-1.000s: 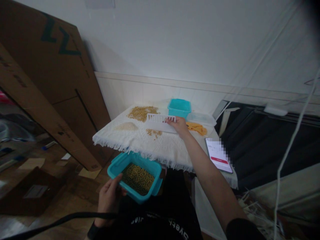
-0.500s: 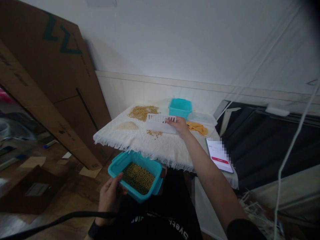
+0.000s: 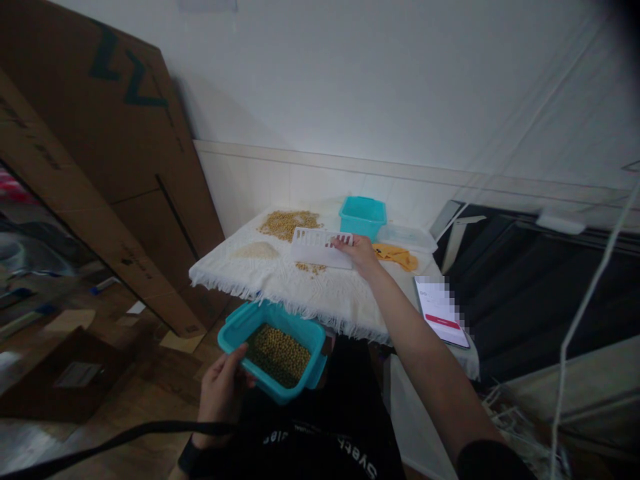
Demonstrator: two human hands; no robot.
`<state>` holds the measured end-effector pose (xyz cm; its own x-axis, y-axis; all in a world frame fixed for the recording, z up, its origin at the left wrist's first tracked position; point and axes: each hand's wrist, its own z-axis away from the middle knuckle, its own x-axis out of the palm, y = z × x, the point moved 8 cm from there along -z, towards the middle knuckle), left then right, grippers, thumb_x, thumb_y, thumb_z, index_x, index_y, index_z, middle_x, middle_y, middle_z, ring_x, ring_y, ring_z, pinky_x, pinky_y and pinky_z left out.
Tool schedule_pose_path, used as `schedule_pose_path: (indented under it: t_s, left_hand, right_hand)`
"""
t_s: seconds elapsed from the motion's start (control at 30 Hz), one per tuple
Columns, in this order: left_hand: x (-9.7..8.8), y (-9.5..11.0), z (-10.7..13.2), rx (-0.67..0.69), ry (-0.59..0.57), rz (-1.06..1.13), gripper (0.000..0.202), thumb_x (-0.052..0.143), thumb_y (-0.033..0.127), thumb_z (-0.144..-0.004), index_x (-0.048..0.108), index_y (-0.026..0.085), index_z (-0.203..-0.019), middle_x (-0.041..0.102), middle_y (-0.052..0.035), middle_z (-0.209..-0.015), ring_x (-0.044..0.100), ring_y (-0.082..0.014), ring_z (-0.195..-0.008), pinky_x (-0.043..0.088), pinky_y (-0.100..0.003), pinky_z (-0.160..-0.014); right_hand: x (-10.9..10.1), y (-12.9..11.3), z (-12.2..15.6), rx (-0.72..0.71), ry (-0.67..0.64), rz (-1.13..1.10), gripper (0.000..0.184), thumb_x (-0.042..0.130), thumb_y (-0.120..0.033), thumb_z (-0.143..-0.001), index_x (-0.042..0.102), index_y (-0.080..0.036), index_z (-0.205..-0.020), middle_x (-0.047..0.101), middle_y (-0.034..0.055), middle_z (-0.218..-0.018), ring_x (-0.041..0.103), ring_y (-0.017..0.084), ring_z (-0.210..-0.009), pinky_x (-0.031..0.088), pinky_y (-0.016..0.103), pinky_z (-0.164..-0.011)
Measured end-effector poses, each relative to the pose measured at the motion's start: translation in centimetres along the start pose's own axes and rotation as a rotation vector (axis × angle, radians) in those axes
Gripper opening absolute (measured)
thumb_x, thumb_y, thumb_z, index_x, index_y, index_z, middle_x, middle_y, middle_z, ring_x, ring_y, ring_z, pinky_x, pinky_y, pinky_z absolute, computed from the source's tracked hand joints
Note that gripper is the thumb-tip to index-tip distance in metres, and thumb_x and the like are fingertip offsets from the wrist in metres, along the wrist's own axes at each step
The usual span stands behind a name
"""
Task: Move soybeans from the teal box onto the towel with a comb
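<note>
My left hand [image 3: 223, 387] grips the near-left rim of a teal plastic box [image 3: 316, 343], thumb over the edge. The box sits below the table's front edge, over my lap, with yellow soybeans [image 3: 286, 351] and smaller dark green beans inside. Over the tabletop, my right hand [image 3: 361, 255] is closed on one end of a white slotted plastic piece [image 3: 315, 255]. The piece stands tilted on edge, just behind a small patch of soybeans [image 3: 311, 268]. A larger spread of soybeans [image 3: 285, 225] lies farther back, and a pale heap of grains [image 3: 256, 250] rests at the left.
A second teal box [image 3: 363, 215] stands at the back of the table, beside a clear lid [image 3: 406, 237] and an orange cloth [image 3: 396, 256]. A phone [image 3: 441, 312] lies at the right edge. The white fringed tablecloth [image 3: 350, 313] hangs over the front. Large cardboard [image 3: 135, 147] leans at the left.
The white slotted piece has shifted slightly left and nearer to me, covering a bit more of the small soybean patch. My left hand and the teal box stay as they were.
</note>
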<state>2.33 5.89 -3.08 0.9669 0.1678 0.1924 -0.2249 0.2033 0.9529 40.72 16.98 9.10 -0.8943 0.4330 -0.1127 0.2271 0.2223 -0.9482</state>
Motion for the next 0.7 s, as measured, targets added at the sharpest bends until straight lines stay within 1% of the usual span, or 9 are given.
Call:
schedule_pose_path:
  t_s: [0.17,0.33,0.43,0.5,0.6,0.7]
  left_hand:
    - [0.3,-0.3,0.3,-0.083,-0.012,0.099,0.034,0.084,0.041,-0.057,0.059,0.018,-0.052,0.053,0.0039,-0.042,0.049,-0.0099,-0.037,0.041,-0.021,-0.037]
    - [0.4,0.1,0.6,-0.076,-0.001,0.100,0.030,0.083,0.039,-0.058,0.061,0.018,-0.053,0.053,0.0043,-0.041,0.048,-0.0099,-0.037,0.040,-0.021,-0.037]
    - [0.5,0.3,0.7,-0.070,-0.008,0.096,0.030,0.083,0.039,-0.058,0.062,0.018,-0.055,0.053,0.0044,-0.042,0.048,-0.0097,-0.037,0.040,-0.021,-0.037]
    - [0.5,0.3,0.7,-0.065,-0.016,0.094,0.030,0.083,0.040,-0.059,0.062,0.019,-0.056,0.054,0.0044,-0.043,0.049,-0.0097,-0.038,0.041,-0.021,-0.038]
    - [0.3,0.1,0.4,-0.055,-0.015,0.061,0.036,0.082,0.045,-0.059,0.057,0.020,-0.052,0.052,0.0050,-0.041,0.048,-0.0102,-0.037,0.040,-0.022,-0.037]
    - [0.2,0.1,0.2,-0.024,-0.015,0.016,0.041,0.081,0.049,-0.058,0.054,0.020,-0.049,0.050,0.0053,-0.040,0.047,-0.0106,-0.036,0.040,-0.023,-0.037]
  right_hand:
    - [0.5,-0.2,0.4,0.012,-0.033,-0.015,0.051,0.082,-0.059,-0.055,0.076,-0.016,-0.081,0.075,0.0047,-0.079,0.065,0.020,-0.070,0.047,0.029,-0.063]
    - [0.9,-0.1,0.5,0.042,-0.083,-0.068,0.049,0.084,-0.057,-0.053,0.076,-0.016,-0.079,0.075,0.0049,-0.078,0.065,0.020,-0.069,0.048,0.030,-0.064]
    - [0.8,0.0,0.4,0.040,-0.061,-0.140,0.050,0.086,-0.055,-0.052,0.075,-0.016,-0.080,0.076,0.0057,-0.081,0.067,0.020,-0.072,0.050,0.032,-0.067]
    - [0.5,-0.1,0.2,0.037,-0.030,-0.180,0.050,0.086,-0.055,-0.050,0.075,-0.017,-0.080,0.076,0.0060,-0.083,0.068,0.021,-0.073,0.052,0.033,-0.070]
    - [-0.3,-0.8,0.3,0.023,0.012,-0.217,0.050,0.086,-0.055,-0.049,0.073,-0.017,-0.079,0.076,0.0055,-0.084,0.068,0.021,-0.074,0.053,0.034,-0.071]
    - [-2.2,-2.1,1.2,-0.017,0.102,-0.226,0.048,0.084,-0.054,-0.055,0.073,-0.017,-0.084,0.077,0.0043,-0.085,0.068,0.021,-0.073,0.053,0.034,-0.071]
